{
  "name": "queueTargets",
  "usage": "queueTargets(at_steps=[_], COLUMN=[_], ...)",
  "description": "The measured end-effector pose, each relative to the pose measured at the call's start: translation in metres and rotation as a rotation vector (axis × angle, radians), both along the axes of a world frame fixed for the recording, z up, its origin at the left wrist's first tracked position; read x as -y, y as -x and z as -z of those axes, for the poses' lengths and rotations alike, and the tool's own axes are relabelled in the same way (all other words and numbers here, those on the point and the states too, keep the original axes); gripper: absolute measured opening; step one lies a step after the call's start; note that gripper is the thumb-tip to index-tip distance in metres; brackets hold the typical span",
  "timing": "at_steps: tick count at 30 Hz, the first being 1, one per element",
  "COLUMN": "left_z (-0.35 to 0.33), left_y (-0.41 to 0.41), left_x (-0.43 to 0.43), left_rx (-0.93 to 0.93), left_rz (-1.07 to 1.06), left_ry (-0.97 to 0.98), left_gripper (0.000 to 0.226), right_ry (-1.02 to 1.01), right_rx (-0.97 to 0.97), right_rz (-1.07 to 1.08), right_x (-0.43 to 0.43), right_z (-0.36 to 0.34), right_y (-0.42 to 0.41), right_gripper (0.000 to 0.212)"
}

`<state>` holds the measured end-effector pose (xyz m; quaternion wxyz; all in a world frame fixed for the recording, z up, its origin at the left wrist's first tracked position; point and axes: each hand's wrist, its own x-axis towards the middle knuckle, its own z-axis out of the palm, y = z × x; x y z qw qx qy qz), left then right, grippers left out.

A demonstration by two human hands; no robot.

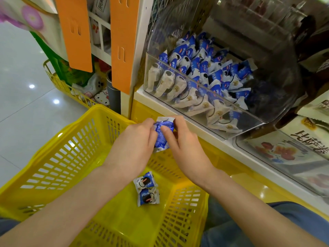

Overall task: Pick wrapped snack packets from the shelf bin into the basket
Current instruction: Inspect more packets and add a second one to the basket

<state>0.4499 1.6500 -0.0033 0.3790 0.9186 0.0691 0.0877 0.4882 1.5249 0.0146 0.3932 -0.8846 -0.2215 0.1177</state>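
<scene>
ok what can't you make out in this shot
Head view: front print of the held packet, covered by the left hand and right hand.
Head view: floor of the basket under both forearms.
Head view: right end of the shelf bin, lost in dark reflections.

A single wide-angle view, worn on the person's head, looks forward and steeply down. It sits close. Both forearms run in from the bottom edge, and the left hand [131, 141] and right hand [185, 145] meet on a packet [161, 138] just below frame centre. The basket [58, 150] fills the lower left and centre, seen from above. The bin [195, 113] stands at upper right, the floor [21, 113] at far left.
</scene>
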Motion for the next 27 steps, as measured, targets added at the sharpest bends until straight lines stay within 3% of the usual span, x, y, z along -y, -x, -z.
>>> queueTargets(at_steps=[3,9,12,19,22,24,27], left_z=[-0.001,0.004,0.006,0.008,0.010,0.012,0.006], left_y=[0.000,0.001,0.000,0.001,-0.002,-0.006,-0.016], left_x=[0.000,-0.002,-0.002,0.008,0.005,0.001,0.002], left_rx=[0.030,-0.004,0.003,-0.072,-0.075,-0.100,-0.233], left_rz=[-0.022,0.024,0.014,0.029,0.030,-0.026,-0.147], left_ry=[0.069,-0.068,0.007,0.172,0.218,0.374,0.879], left_gripper=[0.019,0.018,0.021,0.022,0.020,0.031,0.046], right_ry=[0.006,0.046,0.017,-0.166,-0.228,-0.286,-0.276], right_rx=[0.039,0.075,0.038,-0.269,-0.397,-0.452,-0.453], right_rz=[-0.021,-0.079,-0.054,0.204,0.187,0.124,0.093], right_x=[0.000,0.002,0.000,-0.002,-0.003,-0.002,0.000], right_z=[0.000,0.006,0.007,0.005,0.004,0.000,-0.004], right_y=[0.000,0.003,0.005,-0.004,-0.006,-0.007,-0.012], right_gripper=[0.013,0.014,0.015,0.022,0.022,0.022,0.030])
